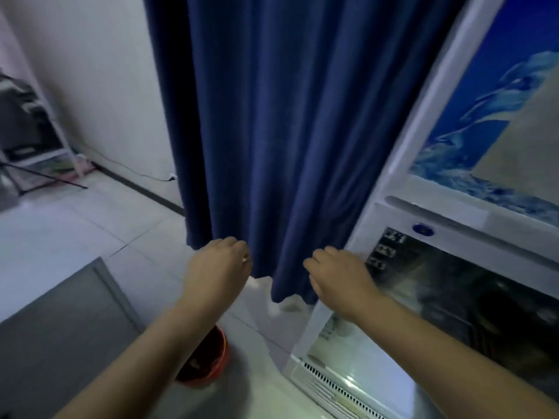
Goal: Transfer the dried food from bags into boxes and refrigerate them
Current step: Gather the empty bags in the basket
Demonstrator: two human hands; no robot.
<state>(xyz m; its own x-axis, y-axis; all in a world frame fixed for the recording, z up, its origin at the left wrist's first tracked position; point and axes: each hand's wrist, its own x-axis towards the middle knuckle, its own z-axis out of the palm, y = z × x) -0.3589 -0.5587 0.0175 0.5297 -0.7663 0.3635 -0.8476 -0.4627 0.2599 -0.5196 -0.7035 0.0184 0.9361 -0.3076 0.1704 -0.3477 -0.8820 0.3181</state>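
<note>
A white refrigerator (pixel 453 225) with a glass door (pixel 472 300) stands at the right, its upper panel showing a blue wave picture. My right hand (pixel 338 275) reaches toward the door's left edge, palm down and fingers loosely bent, with the fingertips at the white frame. My left hand (pixel 217 267) hovers in front of the hem of a dark blue curtain (pixel 272 131), fingers loosely curled and holding nothing. No bags or boxes of dried food are in view.
A red bucket (pixel 211 358) sits on the tiled floor under my left forearm. A grey surface (pixel 60 334) fills the lower left. A white shelf rack (pixel 45 122) and a black cable (pixel 136 173) are at the far left wall.
</note>
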